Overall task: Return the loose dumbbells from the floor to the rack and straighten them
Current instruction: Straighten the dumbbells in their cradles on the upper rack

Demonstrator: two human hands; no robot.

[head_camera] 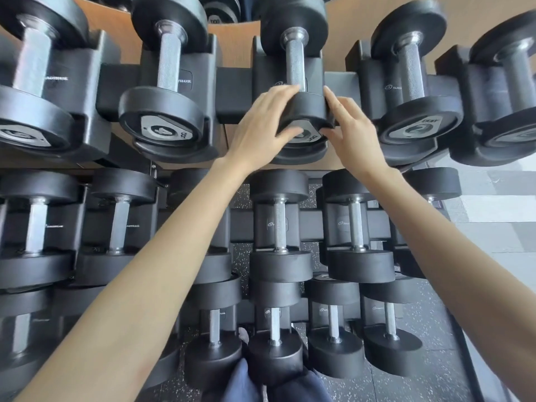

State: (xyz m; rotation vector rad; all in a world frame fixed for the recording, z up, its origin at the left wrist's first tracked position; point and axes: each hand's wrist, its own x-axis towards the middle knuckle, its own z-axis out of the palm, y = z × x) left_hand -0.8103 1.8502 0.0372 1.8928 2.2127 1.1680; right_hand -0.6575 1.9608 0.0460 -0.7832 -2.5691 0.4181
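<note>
On the top tier of the rack (235, 82), a dumbbell (295, 65) sits in its cradle between the ones marked 4 and 2. Left hand (261, 123) and right hand (352, 132) clasp its near head from either side, fingers curled against the rubber.

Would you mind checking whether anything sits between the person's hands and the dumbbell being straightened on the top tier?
Nothing visible does. The left hand and right hand already touch opposite sides of the dumbbell's near head, which rests in its cradle.
</note>
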